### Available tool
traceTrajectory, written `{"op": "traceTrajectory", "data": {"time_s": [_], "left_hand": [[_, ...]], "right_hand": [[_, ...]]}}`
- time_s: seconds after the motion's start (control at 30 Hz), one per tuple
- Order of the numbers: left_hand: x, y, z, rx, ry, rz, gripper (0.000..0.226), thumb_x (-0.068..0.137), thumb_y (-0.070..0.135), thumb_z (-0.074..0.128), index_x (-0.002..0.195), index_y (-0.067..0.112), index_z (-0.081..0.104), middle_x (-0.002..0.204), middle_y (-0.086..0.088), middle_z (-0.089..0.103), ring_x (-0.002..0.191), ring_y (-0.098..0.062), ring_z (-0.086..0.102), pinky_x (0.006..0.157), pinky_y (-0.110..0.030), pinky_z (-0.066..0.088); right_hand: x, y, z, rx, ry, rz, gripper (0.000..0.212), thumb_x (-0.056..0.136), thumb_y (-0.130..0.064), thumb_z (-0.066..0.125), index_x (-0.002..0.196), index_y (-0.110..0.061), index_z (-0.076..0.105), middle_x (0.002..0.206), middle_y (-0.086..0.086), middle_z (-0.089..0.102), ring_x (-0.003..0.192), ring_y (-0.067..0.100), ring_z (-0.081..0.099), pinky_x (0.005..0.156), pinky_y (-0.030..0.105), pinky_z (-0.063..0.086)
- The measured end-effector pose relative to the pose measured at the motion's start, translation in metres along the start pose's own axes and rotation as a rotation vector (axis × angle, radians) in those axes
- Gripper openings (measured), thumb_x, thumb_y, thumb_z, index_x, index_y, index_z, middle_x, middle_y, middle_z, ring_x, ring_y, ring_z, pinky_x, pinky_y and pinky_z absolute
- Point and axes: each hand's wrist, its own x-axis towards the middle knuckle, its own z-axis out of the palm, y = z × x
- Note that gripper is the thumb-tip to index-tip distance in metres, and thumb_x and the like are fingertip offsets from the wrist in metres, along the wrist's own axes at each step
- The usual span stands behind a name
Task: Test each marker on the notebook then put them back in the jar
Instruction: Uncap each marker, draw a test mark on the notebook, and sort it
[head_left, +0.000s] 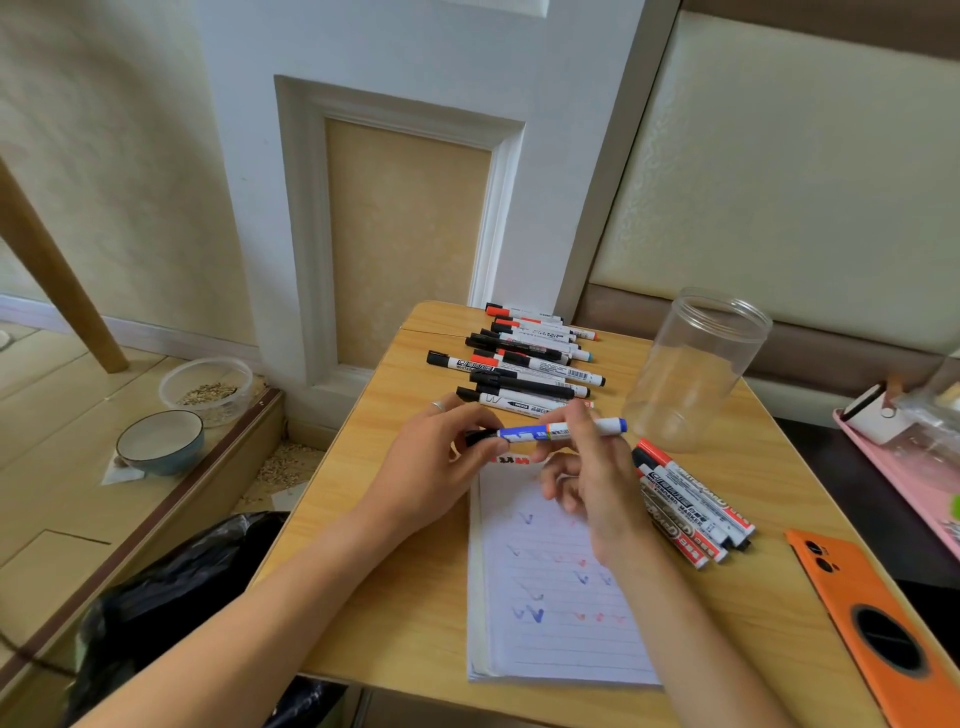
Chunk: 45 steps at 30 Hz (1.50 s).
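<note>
— Orange phone case (872, 623) with a black ring lies nearest, at four o'clock on the light wooden table (405, 597). What's beside it?

— A white lined notebook (550, 597) at six o'clock, open, with blue and red tick marks on the page.

— And the hands?

— Both hold one blue-and-white marker with a black cap (545, 431) level above the notebook's top edge. The left hand (441, 467) pinches the capped end; the right hand (592, 478) pinches the barrel between thumb and fingertips, other fingers loosely curled.

— Any readable writing?

— At three o'clock, a small heap of red-and-black-capped markers (691, 509) touches the notebook's right side; their barrels read "WHITEBOARD MARKER". The brand word is too blurred to tell.

— Containers?

— A clear plastic jar (696, 374) stands upright at one o'clock with nothing inside it. At twelve o'clock, a row of black- and red-capped markers (530, 364) lies side by side; one shows "WHITEB" and a barcode.

— Off the table?

— At nine o'clock on the floor, a blue-rimmed ceramic bowl (161, 441) and behind it a clear tub (208, 387) holding grain.
</note>
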Motion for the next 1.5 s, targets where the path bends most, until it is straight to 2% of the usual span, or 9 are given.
{"op": "traceTrajectory", "data": {"time_s": [0.13,0.27,0.33,0.43,0.7,1.0,1.17,1.3,1.5], "left_hand": [[-0.003,-0.005,-0.002,-0.010,-0.015,-0.042,0.013,0.096,0.039,0.067,0.102,0.027,0.068,0.096,0.011,0.058,0.087,-0.006,0.057,0.066,-0.018,0.047],[-0.006,0.002,0.005,-0.101,-0.037,-0.032,0.013,0.098,0.034,0.065,0.104,0.024,0.060,0.094,0.009,0.059,0.086,-0.011,0.056,0.067,-0.024,0.046],[-0.007,0.005,0.006,-0.140,-0.074,-0.024,0.027,0.092,0.040,0.072,0.115,0.029,0.061,0.093,0.011,0.062,0.084,-0.012,0.060,0.068,-0.023,0.049],[-0.006,0.005,0.006,-0.152,-0.093,-0.047,0.038,0.084,0.042,0.080,0.118,0.032,0.069,0.093,0.014,0.069,0.087,-0.005,0.063,0.071,-0.015,0.047],[-0.004,-0.002,0.007,-0.113,-0.003,-0.090,0.009,0.091,0.031,0.075,0.099,0.027,0.074,0.091,0.011,0.063,0.083,-0.005,0.056,0.066,-0.012,0.037],[-0.004,-0.004,0.009,-0.095,-0.017,-0.141,0.002,0.094,0.028,0.072,0.094,0.027,0.069,0.093,0.009,0.060,0.081,-0.008,0.054,0.065,-0.012,0.037],[-0.005,-0.004,0.009,-0.077,0.000,-0.144,0.007,0.094,0.032,0.071,0.097,0.027,0.072,0.095,0.008,0.058,0.086,-0.006,0.051,0.071,-0.020,0.040],[-0.007,-0.001,0.002,0.216,-0.008,-0.092,0.014,0.094,0.041,0.068,0.105,0.035,0.073,0.100,0.012,0.056,0.098,-0.010,0.042,0.081,-0.032,0.034],[-0.021,0.006,-0.032,0.432,0.086,-0.022,0.015,0.090,0.029,0.073,0.104,0.027,0.073,0.095,0.007,0.058,0.087,-0.016,0.051,0.071,-0.032,0.046]], "right_hand": [[0.002,0.001,-0.004,0.015,0.142,0.012,0.022,0.103,-0.032,0.061,0.097,-0.011,0.059,0.074,0.009,0.065,0.046,0.019,0.049,0.037,0.021,0.027],[0.003,0.004,-0.004,-0.067,0.101,0.008,0.012,0.105,-0.016,0.057,0.095,-0.010,0.057,0.071,0.012,0.065,0.044,0.020,0.049,0.036,0.020,0.027],[0.003,0.004,-0.001,-0.117,0.043,0.012,0.011,0.106,-0.013,0.053,0.095,-0.012,0.054,0.071,0.014,0.065,0.043,0.020,0.049,0.036,0.021,0.026],[0.002,0.006,0.003,-0.193,-0.001,0.016,0.010,0.108,-0.017,0.049,0.100,-0.011,0.050,0.070,0.014,0.065,0.044,0.023,0.050,0.037,0.022,0.028],[0.004,0.014,0.008,-0.414,-0.012,-0.036,0.017,0.109,-0.027,0.045,0.107,-0.012,0.039,0.064,0.008,0.065,0.048,0.024,0.053,0.048,0.030,0.042],[0.004,0.017,0.009,-0.581,-0.025,-0.131,0.016,0.108,-0.027,0.046,0.104,-0.014,0.038,0.061,0.002,0.067,0.045,0.019,0.056,0.050,0.036,0.047],[0.005,0.021,0.008,-0.659,0.000,-0.173,0.012,0.107,-0.029,0.047,0.103,-0.021,0.040,0.063,0.003,0.067,0.048,0.013,0.058,0.055,0.045,0.052],[0.002,0.023,0.010,-0.776,0.042,-0.231,0.016,0.104,-0.037,0.052,0.104,-0.022,0.046,0.067,0.000,0.067,0.058,0.017,0.062,0.057,0.047,0.052],[-0.003,0.023,0.018,-0.896,0.049,-0.337,0.040,0.098,-0.038,0.066,0.127,-0.019,0.046,0.077,-0.009,0.062,0.069,0.012,0.060,0.057,0.030,0.038]]}}
